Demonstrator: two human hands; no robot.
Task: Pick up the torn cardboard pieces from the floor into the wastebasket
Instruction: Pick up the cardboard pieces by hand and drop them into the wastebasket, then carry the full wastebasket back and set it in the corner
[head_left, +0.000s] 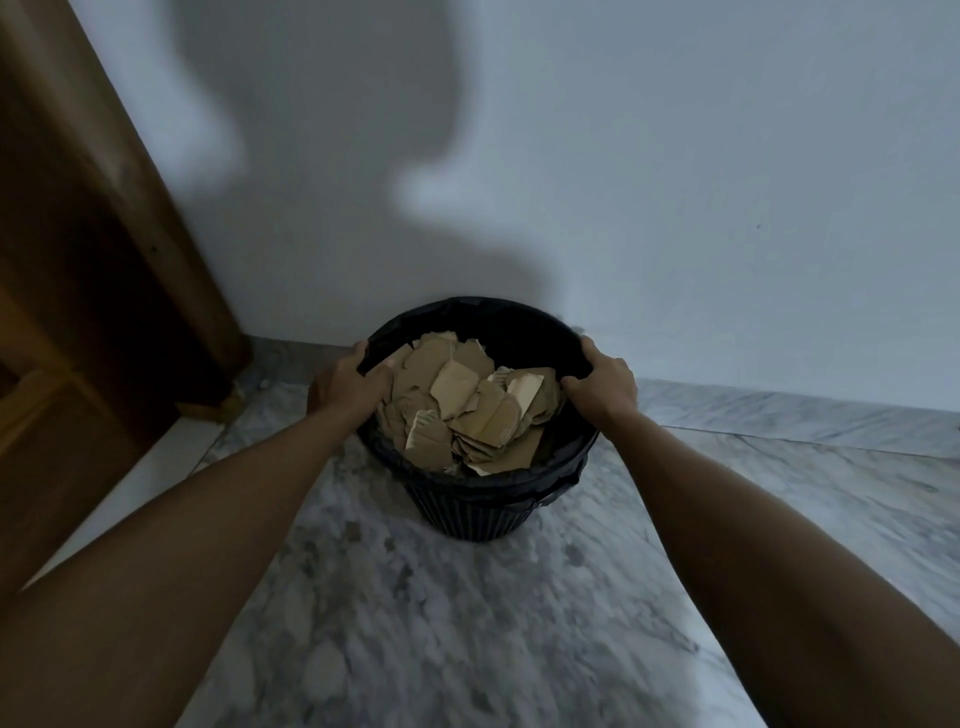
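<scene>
A black ribbed wastebasket (470, 512) with a black liner stands on the marble floor close to the wall. Several torn brown cardboard pieces (467, 410) fill it nearly to the rim. My left hand (353, 384) grips the left side of the rim, thumb inside and touching the cardboard. My right hand (605, 384) grips the right side of the rim. Both forearms reach in from the bottom corners. No cardboard shows on the visible floor.
A brown wooden door and frame (104, 270) stand at the left. A pale wall (675, 182) runs behind the basket, with a marble skirting (779, 421) along its base. Grey-white marble floor (441, 623) spreads in front.
</scene>
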